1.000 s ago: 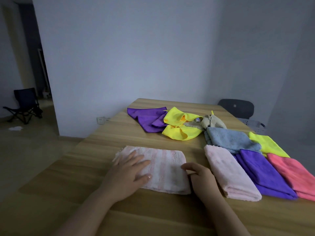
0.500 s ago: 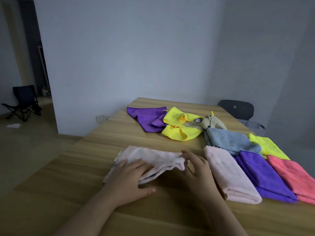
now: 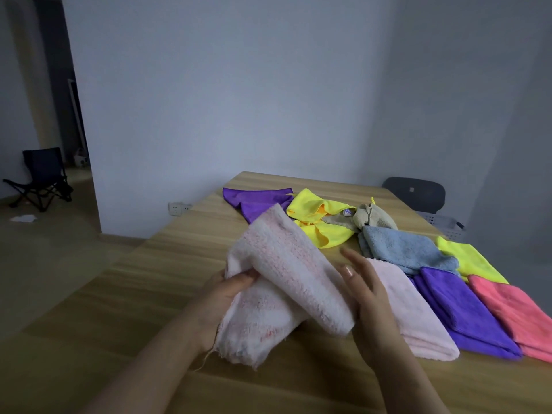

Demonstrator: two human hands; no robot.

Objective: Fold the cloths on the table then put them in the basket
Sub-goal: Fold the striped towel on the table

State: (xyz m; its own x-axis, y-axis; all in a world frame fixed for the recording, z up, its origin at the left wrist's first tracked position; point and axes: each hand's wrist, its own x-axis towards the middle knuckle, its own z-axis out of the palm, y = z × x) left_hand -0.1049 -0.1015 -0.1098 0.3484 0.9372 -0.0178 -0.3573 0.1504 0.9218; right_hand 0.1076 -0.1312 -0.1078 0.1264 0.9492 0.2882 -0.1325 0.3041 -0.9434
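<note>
Our left hand [image 3: 222, 297] grips the striped cloth [image 3: 286, 279], thumb over its edge, just left of the folded pink cloth [image 3: 418, 312]; our right hand [image 3: 370, 297], fingers straight, presses its side; we should square the edges before creasing; the basket [image 3: 445, 227] sits well behind the pink cloth.

A cloth [image 3: 286, 279] lies between the left hand [image 3: 221, 297] and right hand [image 3: 370, 306], over the table [image 3: 149, 294]. Folded cloths [image 3: 460, 306] line up to its right; a heap [image 3: 322, 216] lies behind (basket [image 3: 445, 227] beside chair [image 3: 415, 192], beyond the table).
</note>
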